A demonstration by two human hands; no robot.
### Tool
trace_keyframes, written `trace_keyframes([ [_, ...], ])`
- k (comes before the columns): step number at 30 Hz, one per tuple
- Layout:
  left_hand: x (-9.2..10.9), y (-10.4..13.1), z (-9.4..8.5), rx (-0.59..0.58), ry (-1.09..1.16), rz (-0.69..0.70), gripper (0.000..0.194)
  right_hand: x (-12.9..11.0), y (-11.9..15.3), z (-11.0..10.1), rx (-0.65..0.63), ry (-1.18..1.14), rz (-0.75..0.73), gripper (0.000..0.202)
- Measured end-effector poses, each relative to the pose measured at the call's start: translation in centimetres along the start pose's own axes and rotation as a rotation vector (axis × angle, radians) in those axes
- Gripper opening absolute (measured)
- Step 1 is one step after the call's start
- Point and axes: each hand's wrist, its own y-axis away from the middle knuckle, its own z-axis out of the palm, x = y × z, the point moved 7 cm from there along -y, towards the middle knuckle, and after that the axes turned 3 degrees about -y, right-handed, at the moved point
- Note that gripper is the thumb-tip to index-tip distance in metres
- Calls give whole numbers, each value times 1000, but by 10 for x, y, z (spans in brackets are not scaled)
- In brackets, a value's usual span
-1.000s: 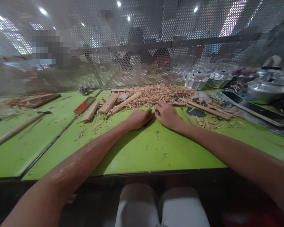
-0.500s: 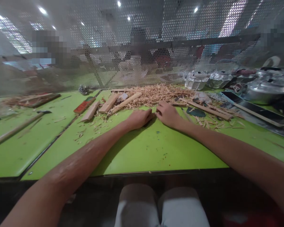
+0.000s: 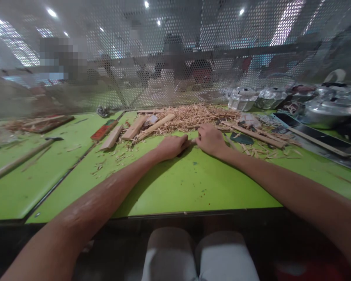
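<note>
Wood shavings point(image 3: 193, 115) crowded both hands; the left hand point(image 3: 172, 146) and right hand point(image 3: 211, 139) seemingly pinched one small sliver point(image 3: 192, 143), fingers curled, and it could have snapped or slipped.

Small wooden piece point(image 3: 192, 143): thin, pale sliver, only a short part visible at frame centre between the two hands; rests low on the green table point(image 3: 175, 187); shape otherwise hidden.

Left hand point(image 3: 172, 146): palm down, fingers curled, at frame centre, fingertips meeting the wooden piece.

Right hand point(image 3: 211, 139): just right of centre, knuckles up, fingers bent over the same piece, touching the left hand's fingertips.

Wood shavings point(image 3: 193, 115): pale heap, loose and tangled, directly above the hands, upper centre of the table.
</note>
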Motion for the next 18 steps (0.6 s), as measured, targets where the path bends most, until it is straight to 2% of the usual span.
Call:
trace_keyframes([
  [3,0,0,0,0,11,-6,46,1,-1,3,-15,-22,0,27],
  [9,-4,-4,5,32,4,25,46,-16,4,7,67,-162,-232,25],
  [12,-5,-3,6,29,15,14,46,-21,5,8,118,-179,-285,25],
  [15,-4,-2,5,19,13,3,46,-17,2,8,129,-171,-263,20],
  [18,-3,-2,5,24,9,9,47,-5,-3,9,92,-128,-159,17],
])
